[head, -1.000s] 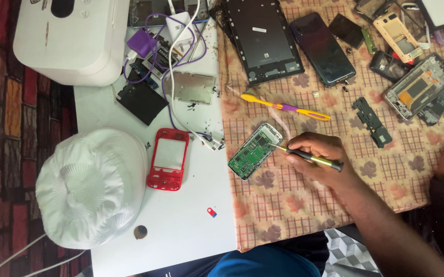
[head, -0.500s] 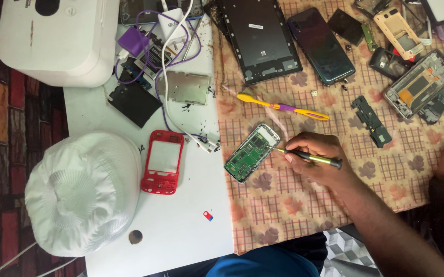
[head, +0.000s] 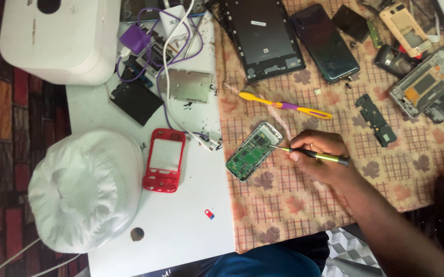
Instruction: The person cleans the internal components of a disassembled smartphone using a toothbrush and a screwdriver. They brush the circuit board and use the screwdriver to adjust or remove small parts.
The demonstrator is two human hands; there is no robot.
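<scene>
On the patterned cloth, the right hand (head: 319, 154) pinches a screwdriver (head: 317, 155) against the opened phone (head: 253, 151).

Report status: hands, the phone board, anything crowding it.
Right hand grips screwdriver, tip on opened phone. Left hand not in view. Red phone frame and white cable lie close beside the phone, not touching.

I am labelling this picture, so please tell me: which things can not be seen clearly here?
- Left hand: not in the head view.
- Screwdriver tip on the opened phone: too small to tell which part it touches.
- Right hand: its palm hides the tool's grip.
- White appliance: cut off by the top edge.
</scene>
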